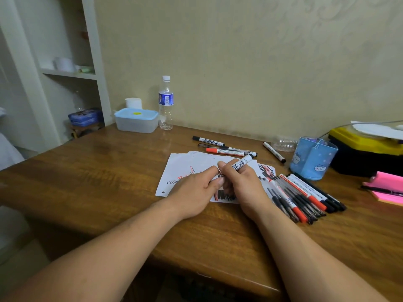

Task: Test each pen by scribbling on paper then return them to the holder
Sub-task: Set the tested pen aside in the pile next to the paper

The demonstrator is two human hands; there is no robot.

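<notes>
- Over the scribbled paper [181,168], the marker [241,163] sits between both hands, its long axis slanting from near-left up to far-right.
- The right hand [244,186] grips its barrel; the left hand [196,188] pinches its lower end.
- The blue holder [314,158] stands off to the right, nearer the right hand.

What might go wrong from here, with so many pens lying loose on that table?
1. The pile of pens lies close beside the right forearm; a careless sweep could roll some off the table.
2. The left hand and right hand both grip one marker over the paper; a jerky pull might streak ink on skin or wood.
3. Other pens lie behind the paper, so tested and untested may get mixed.
</notes>
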